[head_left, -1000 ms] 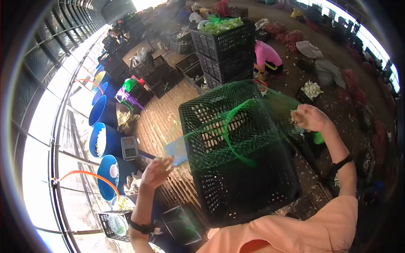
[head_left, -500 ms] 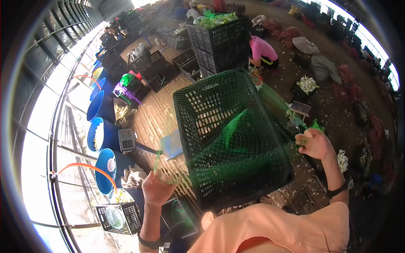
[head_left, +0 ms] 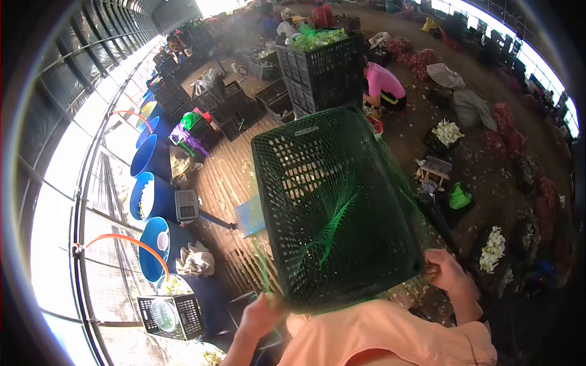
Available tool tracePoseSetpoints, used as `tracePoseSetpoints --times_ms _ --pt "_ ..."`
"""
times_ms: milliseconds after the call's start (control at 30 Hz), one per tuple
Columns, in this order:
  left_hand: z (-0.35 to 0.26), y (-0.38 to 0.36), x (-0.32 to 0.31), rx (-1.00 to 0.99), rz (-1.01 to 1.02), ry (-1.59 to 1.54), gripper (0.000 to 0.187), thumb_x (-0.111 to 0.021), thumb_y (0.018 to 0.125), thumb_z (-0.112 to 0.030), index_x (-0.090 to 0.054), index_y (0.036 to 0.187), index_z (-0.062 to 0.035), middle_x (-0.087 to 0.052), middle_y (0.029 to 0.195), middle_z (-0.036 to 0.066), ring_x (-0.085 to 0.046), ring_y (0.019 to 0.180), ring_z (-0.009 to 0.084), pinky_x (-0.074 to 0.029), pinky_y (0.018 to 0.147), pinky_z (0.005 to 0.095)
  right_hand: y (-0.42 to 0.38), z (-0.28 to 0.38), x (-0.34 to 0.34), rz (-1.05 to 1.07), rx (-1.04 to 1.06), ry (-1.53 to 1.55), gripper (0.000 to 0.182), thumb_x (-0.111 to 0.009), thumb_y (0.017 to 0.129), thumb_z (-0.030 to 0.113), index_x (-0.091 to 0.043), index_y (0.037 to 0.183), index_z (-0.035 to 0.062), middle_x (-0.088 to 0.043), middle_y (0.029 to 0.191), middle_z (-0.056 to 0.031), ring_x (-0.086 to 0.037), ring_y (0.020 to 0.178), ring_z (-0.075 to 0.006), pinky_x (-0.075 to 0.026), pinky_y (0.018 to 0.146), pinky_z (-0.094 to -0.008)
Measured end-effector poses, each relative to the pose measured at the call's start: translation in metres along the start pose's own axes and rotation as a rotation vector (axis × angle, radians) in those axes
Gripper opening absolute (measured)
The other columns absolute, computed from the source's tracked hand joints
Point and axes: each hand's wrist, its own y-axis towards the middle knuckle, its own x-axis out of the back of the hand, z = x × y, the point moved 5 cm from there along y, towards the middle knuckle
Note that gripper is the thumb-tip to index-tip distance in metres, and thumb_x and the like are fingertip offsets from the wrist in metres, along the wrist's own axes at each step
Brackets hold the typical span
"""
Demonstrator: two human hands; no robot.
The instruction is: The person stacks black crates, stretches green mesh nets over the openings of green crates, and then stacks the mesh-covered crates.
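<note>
A large black plastic crate (head_left: pixel 366 256) stands right in front of my body, its open top facing me. Green netting (head_left: pixel 336 222) lines its inside and drapes over its far and side edges. At the crate's near left corner, my left hand (head_left: pixel 262 314) has its fingers closed on a strand of the green net. My right hand (head_left: pixel 444 270) is at the near right corner, fingers curled against the net and rim.
Blue barrels (head_left: pixel 154 155) line the left side, beside a scale (head_left: pixel 187 205). Stacked black crates (head_left: pixel 320 76) with green-white vegetables stand ahead. A person in pink (head_left: pixel 384 82) crouches right of them. White vegetable piles (head_left: pixel 492 249) lie at right.
Both hands have moved down and inward to the crate's near corners, drawing the net's edges with them. The net inside the crate has shifted into a narrow fold.
</note>
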Motion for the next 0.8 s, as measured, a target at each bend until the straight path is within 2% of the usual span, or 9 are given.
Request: tracePoseSetpoints --times_ms 67,167,400,433,533,567,633,667,800 --pt "0.014 0.008 0.002 0.005 0.14 -0.103 0.013 -0.053 0.079 -0.021 -0.06 0.087 -0.0158 -0.057 0.089 0.0 -0.055 0.087 0.0191 -0.043 0.084 0.032 0.012 -0.011 0.007 -0.381 0.041 -0.083 0.023 -0.059 0.083 0.024 -0.06 0.093 0.0035 -0.062 0.079 -0.0041 -0.058 0.069 -0.0151 -0.045 0.058 -0.0292" --pt "0.018 0.018 -0.008 0.002 -0.272 0.062 0.014 -0.054 0.077 -0.021 -0.062 0.088 -0.0158 -0.058 0.088 -0.002 -0.056 0.087 0.0177 -0.043 0.082 0.031 0.032 -0.024 0.036 -0.162 0.044 0.1 0.019 -0.055 0.085 0.024 -0.06 0.09 0.0073 -0.065 0.087 -0.007 -0.061 0.081 -0.0188 -0.046 0.071 -0.0364" --pt "0.048 0.017 0.009 0.093 -0.26 0.057 0.013 -0.053 0.078 -0.02 -0.064 0.083 -0.014 -0.06 0.076 0.0 -0.057 0.079 0.0171 -0.041 0.077 0.0288 0.024 -0.039 0.001 0.273 0.084 0.196 0.028 -0.049 0.089 0.035 -0.06 0.095 0.0098 -0.065 0.084 -0.0031 -0.054 0.066 -0.0155 -0.044 0.07 -0.0353" --pt "0.045 0.016 -0.002 0.143 -0.019 -0.191 0.016 -0.05 0.082 -0.017 -0.063 0.091 -0.0115 -0.062 0.082 0.003 -0.058 0.084 0.0218 -0.041 0.082 0.0322 0.026 -0.039 0.001 0.269 0.078 0.195 0.028 -0.049 0.089 0.035 -0.06 0.095 0.0098 -0.065 0.084 -0.0031 -0.054 0.066 -0.0155 -0.044 0.07 -0.0353" --pt "0.051 0.026 0.024 -0.091 -0.066 0.367 0.053 -0.055 0.083 -0.035 -0.046 0.126 -0.0047 -0.049 0.127 0.01 -0.043 0.119 0.024 -0.031 0.1 0.041 0.035 -0.044 0.016 -0.07 0.02 0.259 0.029 -0.048 0.09 0.033 -0.059 0.099 0.0082 -0.065 0.086 -0.0042 -0.057 0.07 -0.0152 -0.045 0.07 -0.0348" --pt "0.044 0.03 -0.009 -0.066 -0.146 -0.064 0.048 -0.053 0.083 -0.029 -0.048 0.123 -0.0017 -0.052 0.124 0.011 -0.046 0.117 0.0245 -0.033 0.1 0.0411 0.041 -0.042 0.021 -0.127 0.069 0.151 0.029 -0.048 0.09 0.032 -0.059 0.101 0.0069 -0.065 0.086 -0.0049 -0.058 0.074 -0.0144 -0.046 0.071 -0.034" --pt "0.048 0.042 0.017 -0.148 -0.056 0.374 0.038 -0.044 0.088 -0.022 -0.051 0.118 0.0003 -0.054 0.12 0.012 -0.048 0.114 0.0259 -0.033 0.101 0.0412 0.053 -0.032 0.038 -0.196 0.136 0.038 0.029 -0.048 0.091 0.027 -0.058 0.102 0.0031 -0.065 0.087 -0.0068 -0.061 0.078 -0.0141 -0.049 0.072 -0.0319" --pt "0.053 0.053 0.03 -0.067 0.005 -0.123 0.038 -0.044 0.089 -0.02 -0.05 0.119 0.0011 -0.055 0.119 0.014 -0.052 0.11 0.0274 -0.039 0.097 0.0423 0.062 -0.025 0.045 -0.204 0.164 0.035 0.028 -0.047 0.091 0.024 -0.058 0.102 0.0006 -0.064 0.088 -0.008 -0.062 0.078 -0.0146 -0.051 0.071 -0.0306" --pt "0.029 0.071 0.017 -0.07 -0.165 -0.041 0.037 -0.047 0.084 -0.021 -0.055 0.111 0.0028 -0.061 0.107 0.013 -0.06 0.094 0.0236 -0.049 0.083 0.0376 0.09 -0.012 0.04 -0.239 0.226 -0.08 0.026 -0.047 0.09 0.018 -0.059 0.098 -0.0033 -0.064 0.086 -0.0085 -0.062 0.07 -0.015 -0.051 0.064 -0.0283"
